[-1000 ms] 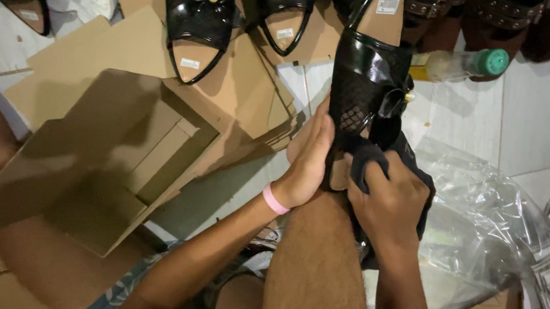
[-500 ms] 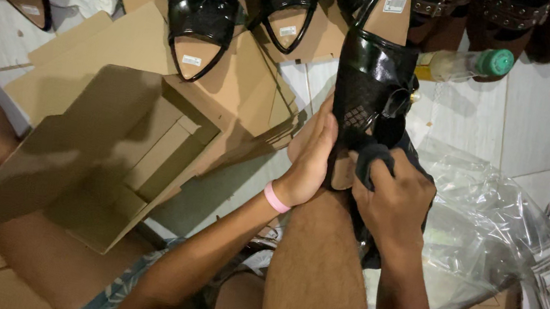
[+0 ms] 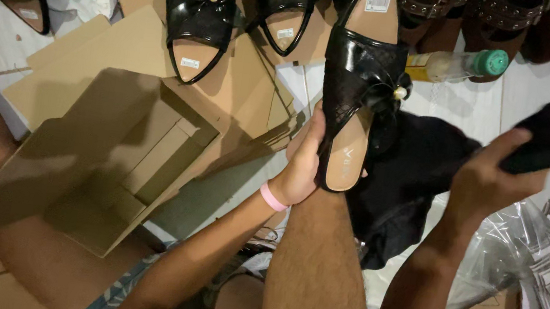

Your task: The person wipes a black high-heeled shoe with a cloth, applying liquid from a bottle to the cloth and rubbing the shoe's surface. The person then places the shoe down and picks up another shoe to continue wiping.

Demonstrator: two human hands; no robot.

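- The sandal (image 3: 359, 95), black and glossy with a tan insole and a small pearl bow, rested heel-down on the person's bare knee; it looked light, stiff in the sole, and slick across the patent strap.
- The left hand (image 3: 302, 161) was closed around the sandal's heel edge, probably the firmest place to take hold.
- The right hand (image 3: 488, 181) was raised to the side, fingers pinched on a soft dark cloth (image 3: 542, 138).
- An open cardboard box (image 3: 99, 161), matte and creased, lay to the left; crinkled clear plastic bags (image 3: 507, 253) lay to the right.
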